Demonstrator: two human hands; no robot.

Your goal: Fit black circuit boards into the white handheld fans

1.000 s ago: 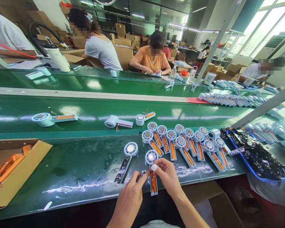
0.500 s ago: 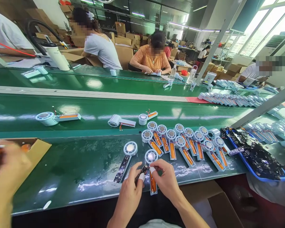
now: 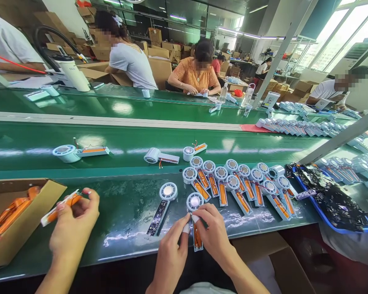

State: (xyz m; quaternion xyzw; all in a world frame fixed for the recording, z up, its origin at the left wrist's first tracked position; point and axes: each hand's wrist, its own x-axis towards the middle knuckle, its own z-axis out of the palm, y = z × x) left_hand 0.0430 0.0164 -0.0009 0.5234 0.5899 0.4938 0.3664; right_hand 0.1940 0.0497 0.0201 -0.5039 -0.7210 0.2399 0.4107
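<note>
In the head view, the left hand (image 3: 171, 255) and right hand (image 3: 213, 232) meet over a fan half-shell (image 3: 195, 218) lying at the near edge of the green desk (image 3: 110, 220) — fingers of both pinched closed on something small at its handle, probably a circuit strip. To the left, a co-worker's hand (image 3: 72, 228) grips an orange-and-white part (image 3: 59, 207) beside a cardboard box (image 3: 24, 220) — more fan shells (image 3: 242, 188) lie in rows to the right.

Left hand (image 3: 171, 255) has closed in from below-left; its taped fingertip now meets the right hand (image 3: 214, 234) over the handle of the open fan unit (image 3: 195, 216) at the table's near edge. The small dark part seen between the fingers 0.5 s ago is no longer visible (hidden or seated, can't tell). A co-worker's hand (image 3: 72, 228), absent 1.0 s ago and a blur at far left 0.5 s ago, now sits beside the cardboard box (image 3: 27, 220) holding an orange-and-white strip (image 3: 59, 207); the three loose units on the conveyor belt (image 3: 24, 143) have shifted slightly right.
</note>
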